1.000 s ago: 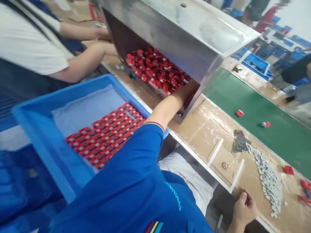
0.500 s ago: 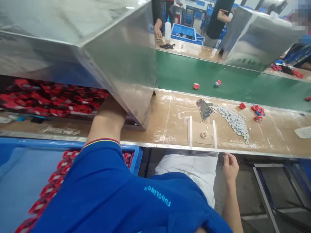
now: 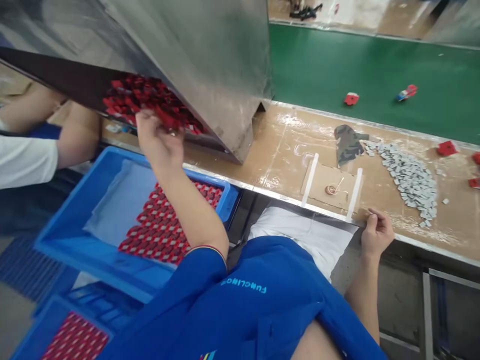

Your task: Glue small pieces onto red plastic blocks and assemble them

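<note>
Under steel hopper (image 3: 210, 65), left hand (image 3: 159, 140), fingers (image 3: 144, 120) touching heaped red pieces (image 3: 138, 97).

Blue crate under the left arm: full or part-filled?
Part-filled: the blue crate holds rows of red and white pieces on one side, while a pale blue sheet lies bare across the rest.

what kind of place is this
Most likely a factory assembly line for small parts. A green conveyor belt runs beside a long workbench, a steel hopper holds loose red parts, and a blue plastic crate holds red pieces in neat rows.
</note>
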{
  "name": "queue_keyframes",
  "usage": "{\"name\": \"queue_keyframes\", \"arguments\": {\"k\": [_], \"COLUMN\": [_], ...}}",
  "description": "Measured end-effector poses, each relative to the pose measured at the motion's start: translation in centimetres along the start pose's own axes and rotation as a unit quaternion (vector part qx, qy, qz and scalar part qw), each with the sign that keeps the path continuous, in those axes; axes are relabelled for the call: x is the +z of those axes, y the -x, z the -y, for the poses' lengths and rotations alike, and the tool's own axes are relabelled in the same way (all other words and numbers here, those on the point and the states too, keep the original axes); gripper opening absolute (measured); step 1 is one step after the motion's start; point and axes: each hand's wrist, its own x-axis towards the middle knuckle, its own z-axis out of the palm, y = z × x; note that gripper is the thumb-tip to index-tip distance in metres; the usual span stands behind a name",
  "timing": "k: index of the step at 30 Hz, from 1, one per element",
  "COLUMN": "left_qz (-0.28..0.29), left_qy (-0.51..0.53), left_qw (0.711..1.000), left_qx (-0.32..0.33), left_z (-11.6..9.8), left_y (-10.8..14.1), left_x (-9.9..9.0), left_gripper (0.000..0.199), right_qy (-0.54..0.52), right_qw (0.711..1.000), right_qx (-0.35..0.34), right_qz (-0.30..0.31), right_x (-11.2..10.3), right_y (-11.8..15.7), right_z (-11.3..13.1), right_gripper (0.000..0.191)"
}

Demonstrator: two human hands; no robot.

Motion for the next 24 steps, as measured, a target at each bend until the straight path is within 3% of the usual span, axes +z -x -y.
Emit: {"name": "queue_keyframes", "arguments": {"k": [2,4,7,9,14,17,20,22,24], "left_qz": [-0.013,0.003,0.017,0.044,0.217,0.303,0.36,0.385,0.4], "left_qy": [-0.015,-0.039,-0.069,-0.089,-0.041,0.001,0.034,0.048,0.061], "left_qw": [1.0,0.997,0.993,0.989,0.95,0.92,0.894,0.875,0.853], "left_qx": [-0.025,-0.062,-0.091,-0.112,-0.22,-0.247,-0.264,-0.289,-0.33], "left_z": [0.1,0.1,0.6,1.4,5.9,9.0,10.9,11.5,11.7], "left_y": [3.7,8.0,13.8,16.3,18.8,19.5,20.2,20.6,20.8], "left_x": [-2.3,-2.6,0.0,2.4,7.1,9.4,11.6,12.6,13.2], "left_gripper": [0.043,0.048,0.036,0.036,0.042,0.039,0.049,0.062,0.062], "right_qy": [0.004,0.023,0.07,0.095,0.112,0.109,0.112,0.109,0.1], "right_qw": [1.0,1.0,0.996,0.993,0.991,0.991,0.992,0.992,0.992], "right_qx": [0.0,-0.011,-0.044,-0.052,-0.05,-0.053,-0.053,-0.058,-0.064], "right_qz": [-0.003,-0.013,-0.032,-0.043,-0.06,-0.048,-0.037,-0.039,-0.045], "right_x": [0.2,0.3,0.5,0.9,1.7,1.7,1.6,1.5,1.6], "right_y": [-0.3,-0.4,-0.2,0.0,0.7,1.0,1.2,1.3,1.4], "right_z": [-0.5,-0.8,-0.5,0.1,1.6,1.9,2.0,2.2,2.3], "right_gripper": [0.045,0.044,0.042,0.042,0.044,0.04,0.033,0.03,0.028]}}
